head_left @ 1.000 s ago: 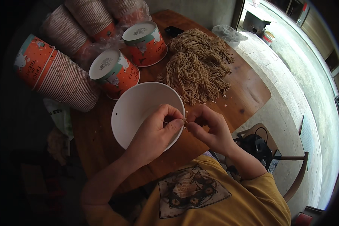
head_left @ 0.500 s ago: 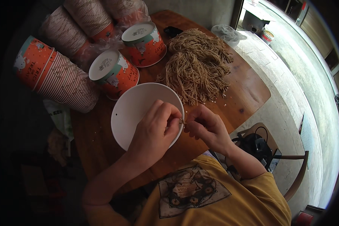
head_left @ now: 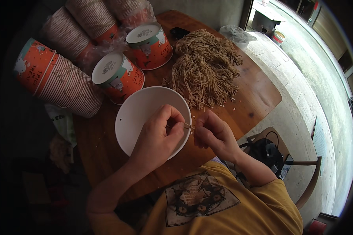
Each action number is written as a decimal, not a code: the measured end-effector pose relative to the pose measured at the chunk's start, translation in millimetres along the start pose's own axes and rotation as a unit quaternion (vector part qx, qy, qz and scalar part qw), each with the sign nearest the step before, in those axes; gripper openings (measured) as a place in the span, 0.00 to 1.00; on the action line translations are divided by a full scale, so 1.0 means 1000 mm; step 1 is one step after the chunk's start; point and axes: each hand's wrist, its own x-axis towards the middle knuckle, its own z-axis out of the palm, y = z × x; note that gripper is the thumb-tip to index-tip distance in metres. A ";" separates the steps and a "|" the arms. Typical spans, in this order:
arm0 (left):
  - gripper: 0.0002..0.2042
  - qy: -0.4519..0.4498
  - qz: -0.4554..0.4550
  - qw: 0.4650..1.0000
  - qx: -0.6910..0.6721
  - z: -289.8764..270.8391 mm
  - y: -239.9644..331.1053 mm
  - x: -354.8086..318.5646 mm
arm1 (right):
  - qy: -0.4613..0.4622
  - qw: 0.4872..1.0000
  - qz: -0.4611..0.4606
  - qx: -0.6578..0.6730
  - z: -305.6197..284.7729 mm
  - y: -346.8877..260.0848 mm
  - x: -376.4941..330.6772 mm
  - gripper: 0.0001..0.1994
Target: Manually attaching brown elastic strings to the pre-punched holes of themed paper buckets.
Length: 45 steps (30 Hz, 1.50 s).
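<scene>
Tan cord point(head_left: 188, 125) crosses the right rim of a white-lined paper bucket point(head_left: 130, 117), pinched by the left hand point(head_left: 159, 131) over the opening and the right hand point(head_left: 216, 131) just outside. Beyond lies a bundle of tan cords point(head_left: 206, 66), near two upturned orange buckets point(head_left: 119, 80) on the wooden table point(head_left: 259, 92).

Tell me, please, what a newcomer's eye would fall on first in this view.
Probably the tangled heap of tan cords on the far part of the wooden table. Next, the bright orange tubs, some stacked, to the heap's left. Nearer is an open white tub, the left grip over it and the right grip beside it, a thin tan strand between them.
</scene>
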 end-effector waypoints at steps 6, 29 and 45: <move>0.04 0.001 -0.019 1.000 -0.006 -0.001 -0.001 -0.001 | 0.025 0.999 -0.030 -0.018 0.000 0.002 -0.002 0.04; 0.10 0.027 -0.018 0.995 0.096 -0.007 0.018 -0.034 | -0.010 0.992 -0.077 -0.100 0.004 0.000 -0.007 0.05; 0.22 0.113 0.172 0.924 0.322 -0.005 0.011 -0.064 | -0.050 0.990 -0.099 -0.082 0.023 -0.023 -0.011 0.04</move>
